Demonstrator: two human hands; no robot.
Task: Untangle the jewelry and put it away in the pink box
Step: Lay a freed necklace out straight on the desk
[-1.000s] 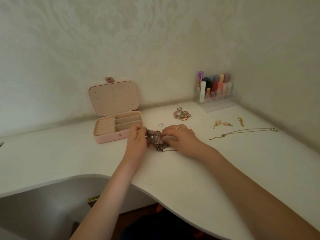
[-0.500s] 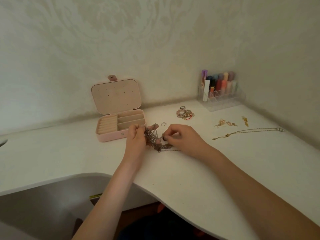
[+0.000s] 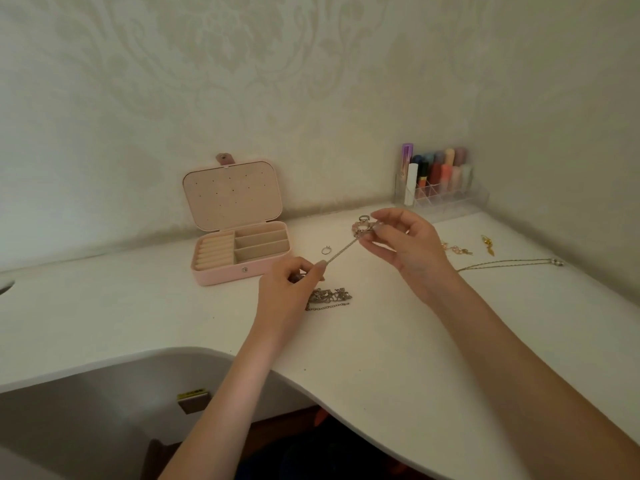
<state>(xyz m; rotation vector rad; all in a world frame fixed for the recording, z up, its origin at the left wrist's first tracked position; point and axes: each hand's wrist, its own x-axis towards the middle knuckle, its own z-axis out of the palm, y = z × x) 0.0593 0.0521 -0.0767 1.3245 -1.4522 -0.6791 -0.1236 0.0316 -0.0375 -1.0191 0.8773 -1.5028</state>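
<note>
A thin silver chain (image 3: pixel 341 252) is stretched taut above the white desk between my two hands. My left hand (image 3: pixel 291 289) pinches its lower end, and my right hand (image 3: pixel 405 244) pinches its upper end near a pink beaded piece (image 3: pixel 360 227). Under the chain a tangled silver bracelet pile (image 3: pixel 329 297) lies on the desk. The pink box (image 3: pixel 242 268) stands open to the left, its compartments bare. A small ring (image 3: pixel 326 250) lies between box and hands.
A gold necklace (image 3: pixel 509 263), rose-gold earrings (image 3: pixel 455 249) and a gold earring (image 3: pixel 487 244) lie right of my hands. A clear organizer with lipsticks (image 3: pixel 440 181) stands in the back corner. The desk's curved front edge (image 3: pixel 242 358) cuts in at the lower left.
My hands have lifted off the tangle and drawn apart, the right one up and to the right, pulling one chain out straight. The rest of the tangle stays on the desk.
</note>
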